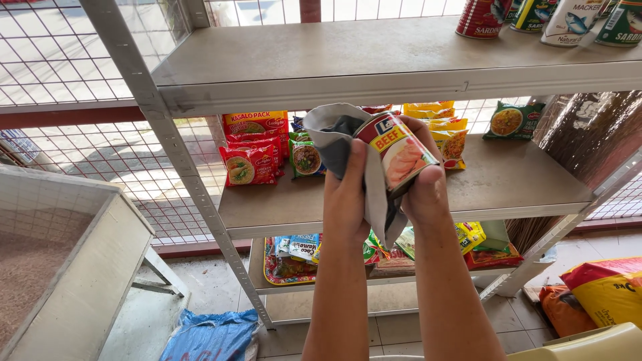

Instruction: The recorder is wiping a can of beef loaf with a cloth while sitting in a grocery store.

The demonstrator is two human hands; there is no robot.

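Hands meet in front of the middle shelf (521,180). My right hand (422,194) has its fingers curled tight around a can (396,150), tilted with its top toward the upper left. My left hand (346,197) grips a grey cloth (331,134) pressed against the can's top rim, thumb up along it. The can sits just below the top shelf's front edge (401,90). Open board lies right of it; noodle packs (251,157) crowd the left.

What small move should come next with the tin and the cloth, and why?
Probably rub the grey cloth around the red-labelled round tin: the right hand grips the tin, the left hand presses the cloth against its side, and the cloth is bunched over only one part.
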